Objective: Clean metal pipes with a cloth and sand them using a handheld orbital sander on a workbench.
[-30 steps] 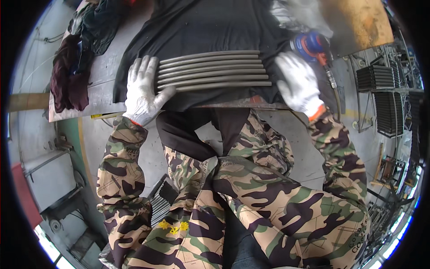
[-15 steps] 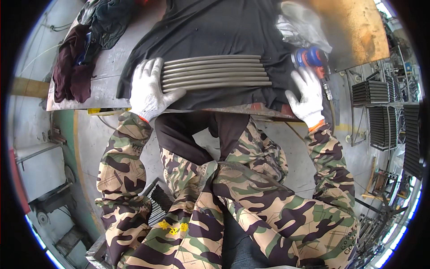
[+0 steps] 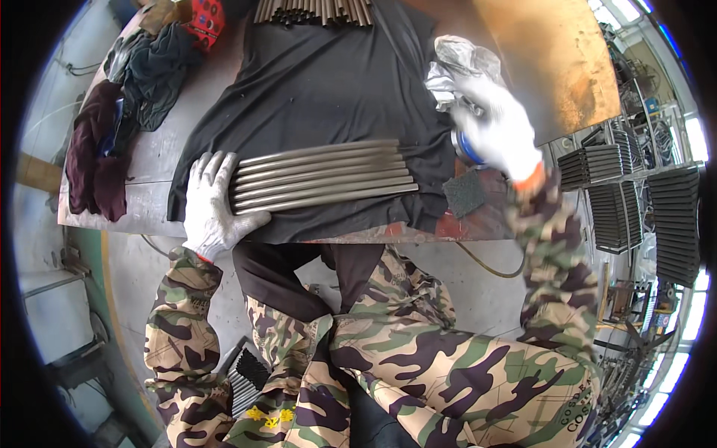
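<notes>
Several grey metal rods (image 3: pixel 321 177) lie side by side on a black cloth (image 3: pixel 314 97) near the table's front edge. My left hand (image 3: pixel 211 205), in a white knit glove, rests at their left ends with its fingers outstretched and the thumb apart. On the right, my gloved right hand (image 3: pixel 497 131) is smeared by motion, so its fingers are unclear. It is over a round blue-rimmed sander (image 3: pixel 468 148), mostly hidden beneath the hand. Crumpled clear plastic (image 3: pixel 467 60) lies just beyond that hand. Nearer me is a dark square abrasive pad (image 3: pixel 463 196).
A bundle of similar rods (image 3: pixel 314 11) lies at the cloth's far end. Dark rags (image 3: pixel 153 75) and a maroon cloth (image 3: pixel 93 157) are heaped at the left. A brown sheet (image 3: pixel 553 52) covers the far right. Racks of dark bars (image 3: pixel 616 213) stand beyond the right edge.
My right hand has moved up and inward over the sander, whose red body is now covered. My view has shifted, bringing the far bundle and abrasive pad into sight. The left hand stays at the rods.
</notes>
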Motion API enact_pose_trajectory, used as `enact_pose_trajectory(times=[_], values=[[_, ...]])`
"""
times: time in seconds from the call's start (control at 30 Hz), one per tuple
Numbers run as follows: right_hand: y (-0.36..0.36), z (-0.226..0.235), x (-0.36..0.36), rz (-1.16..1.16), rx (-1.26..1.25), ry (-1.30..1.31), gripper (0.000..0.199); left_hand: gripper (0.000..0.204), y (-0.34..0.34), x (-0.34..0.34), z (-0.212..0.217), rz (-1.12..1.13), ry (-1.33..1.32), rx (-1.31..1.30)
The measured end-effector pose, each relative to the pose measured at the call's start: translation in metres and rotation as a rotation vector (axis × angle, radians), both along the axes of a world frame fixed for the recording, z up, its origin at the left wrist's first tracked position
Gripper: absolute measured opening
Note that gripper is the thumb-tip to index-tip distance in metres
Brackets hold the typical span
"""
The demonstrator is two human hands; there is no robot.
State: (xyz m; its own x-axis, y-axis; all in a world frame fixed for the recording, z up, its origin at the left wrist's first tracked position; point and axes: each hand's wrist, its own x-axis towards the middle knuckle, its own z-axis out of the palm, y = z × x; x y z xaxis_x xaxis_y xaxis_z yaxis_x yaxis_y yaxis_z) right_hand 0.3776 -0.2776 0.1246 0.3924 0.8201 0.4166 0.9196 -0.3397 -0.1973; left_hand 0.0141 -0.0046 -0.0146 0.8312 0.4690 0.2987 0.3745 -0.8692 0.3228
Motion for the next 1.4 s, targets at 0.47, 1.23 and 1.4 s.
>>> enact_pose_trajectory(times=[0.47,1.23,1.4], values=[[0.036,-0.061,0.223,-0.064,-0.68,-0.829,0.02,0.111,0.01,-0.008,0.003,-0.033,0.021,-0.052],[0.18,-0.096,-0.223,0.369,-0.516,0.101,0.109,0.077,0.021,-0.014,-0.015,-0.007,-0.354,-0.185],[0.203,-0.098,-0.246,0.346,-0.472,0.137,0.112,0.081,0.027,-0.013,-0.016,0.054,-0.316,-0.471]])
